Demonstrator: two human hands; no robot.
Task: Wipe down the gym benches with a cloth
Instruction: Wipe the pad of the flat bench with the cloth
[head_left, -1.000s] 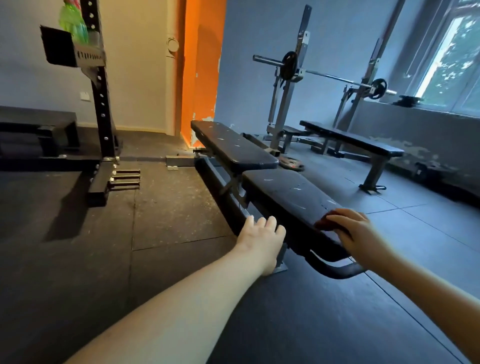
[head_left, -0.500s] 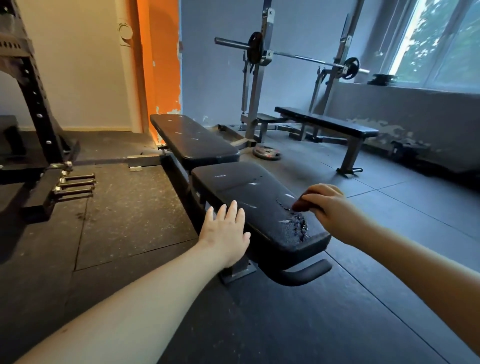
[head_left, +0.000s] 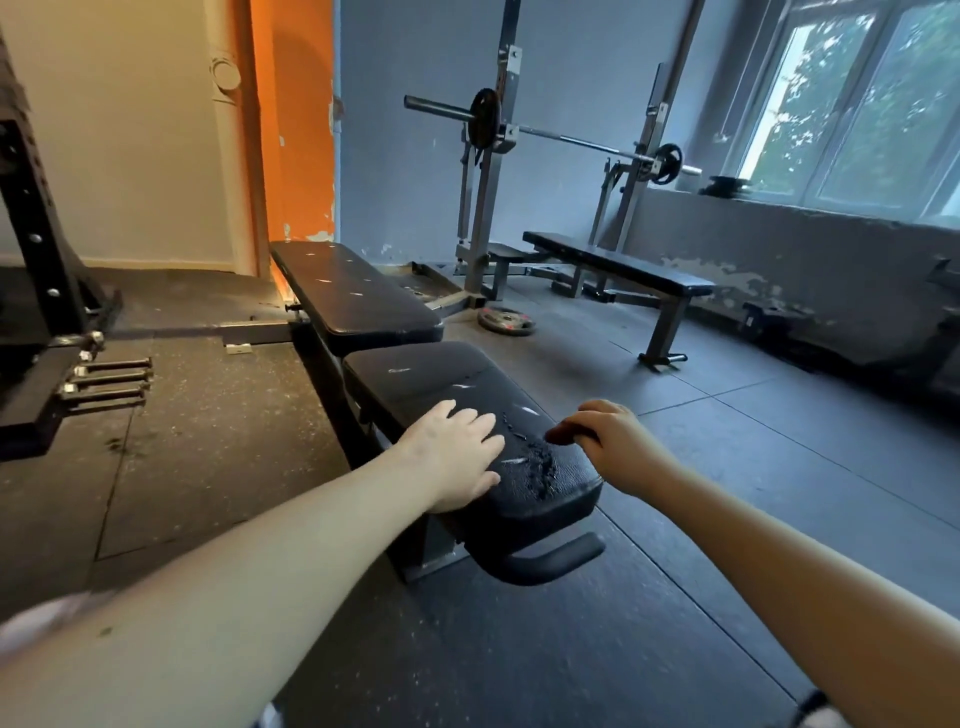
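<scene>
A black adjustable bench stands in front of me, with its seat pad (head_left: 441, 384) near and its long back pad (head_left: 353, 296) beyond. The seat's near end has a torn, cracked patch (head_left: 540, 465). My left hand (head_left: 457, 452) lies flat on the seat, fingers straight, just left of the tear. At the seat's right edge, my right hand (head_left: 608, 441) has its fingers curled over a small dark cloth (head_left: 558, 435), most of it hidden under them. A second flat bench (head_left: 618, 265) stands farther back on the right.
A squat stand with a loaded barbell (head_left: 488, 171) rises behind the benches, and a weight plate (head_left: 506, 320) lies on the floor by it. At the left is a black rack (head_left: 31, 249) with protruding bolts. The bench's curved handle (head_left: 550, 564) juts toward me.
My left hand moved from the seat's left side up onto its top. My view came closer and turned right, and my right hand slid slightly along the seat's right edge.
</scene>
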